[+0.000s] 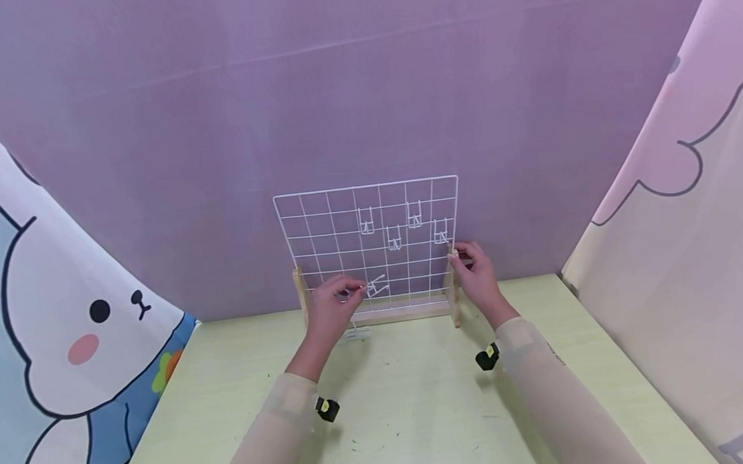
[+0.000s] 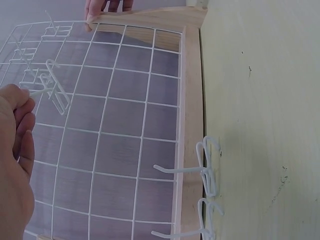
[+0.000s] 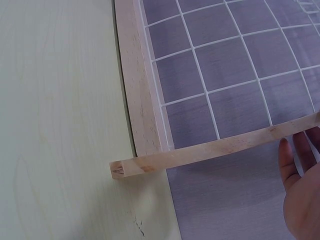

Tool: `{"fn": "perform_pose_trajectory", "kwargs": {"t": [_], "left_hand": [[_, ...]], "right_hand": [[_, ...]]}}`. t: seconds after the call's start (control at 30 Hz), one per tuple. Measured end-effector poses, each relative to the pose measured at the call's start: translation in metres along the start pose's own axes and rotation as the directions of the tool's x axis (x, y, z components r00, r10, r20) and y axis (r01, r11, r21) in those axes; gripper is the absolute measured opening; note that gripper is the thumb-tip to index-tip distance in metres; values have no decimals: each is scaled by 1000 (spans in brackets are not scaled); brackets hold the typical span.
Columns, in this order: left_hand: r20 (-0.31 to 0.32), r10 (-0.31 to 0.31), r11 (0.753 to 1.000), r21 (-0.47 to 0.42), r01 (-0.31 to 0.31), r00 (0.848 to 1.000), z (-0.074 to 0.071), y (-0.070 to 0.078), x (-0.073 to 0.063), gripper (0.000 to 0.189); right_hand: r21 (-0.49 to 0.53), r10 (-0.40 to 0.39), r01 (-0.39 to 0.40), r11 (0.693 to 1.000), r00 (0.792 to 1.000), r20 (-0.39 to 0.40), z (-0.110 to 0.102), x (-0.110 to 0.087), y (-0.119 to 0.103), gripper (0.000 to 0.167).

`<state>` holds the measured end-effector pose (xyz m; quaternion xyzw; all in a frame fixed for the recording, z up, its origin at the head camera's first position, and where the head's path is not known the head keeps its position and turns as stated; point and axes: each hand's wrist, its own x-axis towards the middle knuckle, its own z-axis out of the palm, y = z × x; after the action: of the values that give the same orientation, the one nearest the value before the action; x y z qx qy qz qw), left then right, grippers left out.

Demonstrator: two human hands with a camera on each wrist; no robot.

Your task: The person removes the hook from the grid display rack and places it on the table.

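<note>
A white wire grid panel [image 1: 365, 186] stands upright in a wooden stand [image 1: 406, 313]. My left hand [image 1: 331, 306] pinches the stem of a white wire hook [image 2: 55, 92] between thumb and fingertips, and the hook is in front of the grid's lower middle. On the other side, my right hand [image 1: 478, 279] holds the top of the stand's right wooden post [image 3: 215, 151], by the grid's edge; part of that hand is cut off in the right wrist view. Several similar hooks [image 1: 395, 241] hang on the grid's upper right half.
Two loose white hooks [image 2: 207, 170] lie by the stand's base, near its left end in the head view. A pale table [image 1: 410, 396] carries small dark specks. Behind the grid hangs a purple cloth [image 1: 366, 107], with printed cloths at both sides.
</note>
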<state>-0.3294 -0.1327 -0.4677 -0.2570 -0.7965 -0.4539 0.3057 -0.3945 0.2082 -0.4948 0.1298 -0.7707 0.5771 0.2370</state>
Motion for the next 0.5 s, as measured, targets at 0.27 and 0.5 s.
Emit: {"fn": "perform_pose_trajectory", "kwargs": {"t": [0.27, 0.5], "left_hand": [[2, 0, 1000, 22, 0, 1000, 1, 0, 0, 9], [23, -29, 999, 15, 28, 999, 2, -1, -1, 10]], "right_hand": [[-2, -8, 8, 1000, 1000, 1, 0, 0, 1, 27], [15, -21, 21, 1000, 1000, 1, -1, 1, 3, 28]]}}
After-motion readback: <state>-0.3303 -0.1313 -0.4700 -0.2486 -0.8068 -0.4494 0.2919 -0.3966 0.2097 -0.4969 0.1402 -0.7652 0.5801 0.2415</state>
